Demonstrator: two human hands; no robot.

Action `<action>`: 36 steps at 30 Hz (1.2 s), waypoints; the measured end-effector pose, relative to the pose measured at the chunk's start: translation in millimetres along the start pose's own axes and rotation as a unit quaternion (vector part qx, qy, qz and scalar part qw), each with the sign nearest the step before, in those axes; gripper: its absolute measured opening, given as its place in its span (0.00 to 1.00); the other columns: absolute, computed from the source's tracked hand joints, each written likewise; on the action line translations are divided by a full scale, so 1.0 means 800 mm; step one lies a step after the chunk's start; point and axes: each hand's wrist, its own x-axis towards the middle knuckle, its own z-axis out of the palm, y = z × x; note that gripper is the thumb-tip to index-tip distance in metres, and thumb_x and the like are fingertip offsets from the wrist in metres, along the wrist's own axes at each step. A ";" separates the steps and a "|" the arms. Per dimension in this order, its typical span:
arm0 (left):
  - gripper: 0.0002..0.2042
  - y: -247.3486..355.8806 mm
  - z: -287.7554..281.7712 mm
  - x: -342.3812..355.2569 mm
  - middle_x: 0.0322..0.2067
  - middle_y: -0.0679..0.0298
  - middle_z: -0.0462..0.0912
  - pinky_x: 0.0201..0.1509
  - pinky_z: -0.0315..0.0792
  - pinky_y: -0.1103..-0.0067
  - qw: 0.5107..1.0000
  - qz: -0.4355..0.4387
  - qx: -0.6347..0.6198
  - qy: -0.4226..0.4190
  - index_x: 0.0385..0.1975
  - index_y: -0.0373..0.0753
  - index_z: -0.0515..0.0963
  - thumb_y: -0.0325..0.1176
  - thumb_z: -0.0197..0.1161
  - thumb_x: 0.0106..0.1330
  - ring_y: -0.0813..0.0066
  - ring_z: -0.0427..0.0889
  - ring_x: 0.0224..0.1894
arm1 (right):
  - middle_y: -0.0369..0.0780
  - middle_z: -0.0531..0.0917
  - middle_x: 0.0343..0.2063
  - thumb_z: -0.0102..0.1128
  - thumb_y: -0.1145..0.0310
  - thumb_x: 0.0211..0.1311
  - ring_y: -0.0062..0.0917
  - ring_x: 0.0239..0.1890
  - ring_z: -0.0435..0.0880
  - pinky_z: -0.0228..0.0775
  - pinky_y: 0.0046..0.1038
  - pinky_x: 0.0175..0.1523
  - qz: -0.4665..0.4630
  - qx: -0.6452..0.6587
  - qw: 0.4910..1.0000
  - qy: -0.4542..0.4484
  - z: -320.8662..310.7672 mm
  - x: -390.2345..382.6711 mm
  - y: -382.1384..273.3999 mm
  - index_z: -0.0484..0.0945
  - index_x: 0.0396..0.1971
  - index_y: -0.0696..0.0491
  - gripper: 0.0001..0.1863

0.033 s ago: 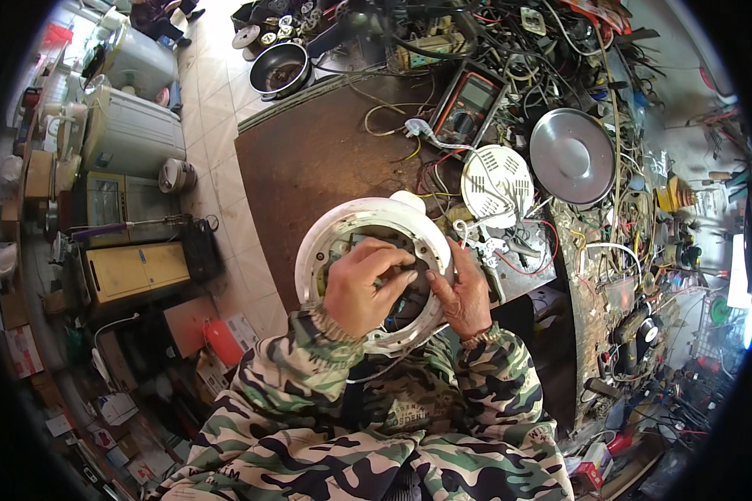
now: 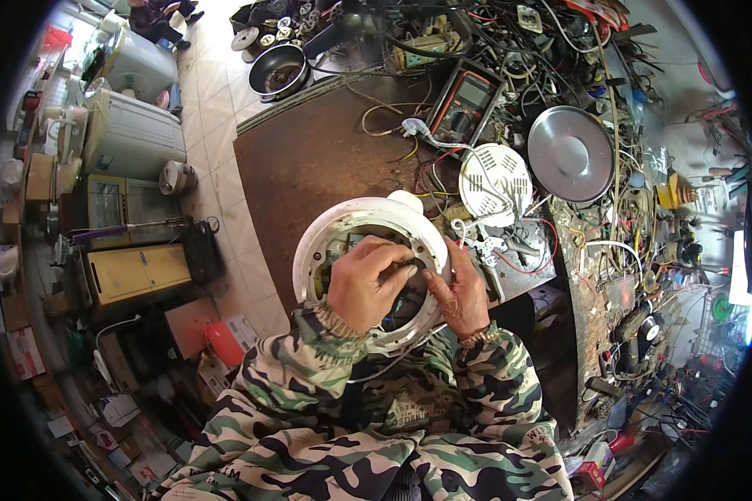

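Observation:
A white round appliance housing (image 2: 313, 242) is held at the near edge of the workbench, its open side facing up. Inside its ring are wires and dark parts (image 2: 408, 302), partly covered by my hands. My left hand (image 2: 361, 288) reaches over the opening from the left, thumb and fingertips pinched together near the middle; whatever they hold is too small to make out. On the right side, my right hand (image 2: 464, 294) grips the housing's rim, thumb on top and fingers along the outer wall. A grey cord (image 2: 384, 367) hangs at the near side.
Beyond the housing lies a brown workbench (image 2: 309, 150). To the right are a white slotted cover (image 2: 480, 179), a multimeter (image 2: 468, 100), a round metal lid-like disc (image 2: 551, 159) and tangled wires (image 2: 518, 242). A black frying pan (image 2: 280, 75) stands at the far edge. A person (image 2: 154, 21) is far left.

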 end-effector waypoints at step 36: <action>0.08 -0.217 -0.119 0.084 0.33 0.57 0.86 0.40 0.79 0.70 0.990 -0.014 0.138 -0.008 0.36 0.38 0.87 0.31 0.75 0.59 0.59 0.87 0.36 | 0.55 0.79 0.59 0.69 0.66 0.61 0.42 0.61 0.79 0.69 0.38 0.66 0.064 0.046 0.996 -0.044 -0.007 0.003 -0.016 0.68 0.67 0.67 0.37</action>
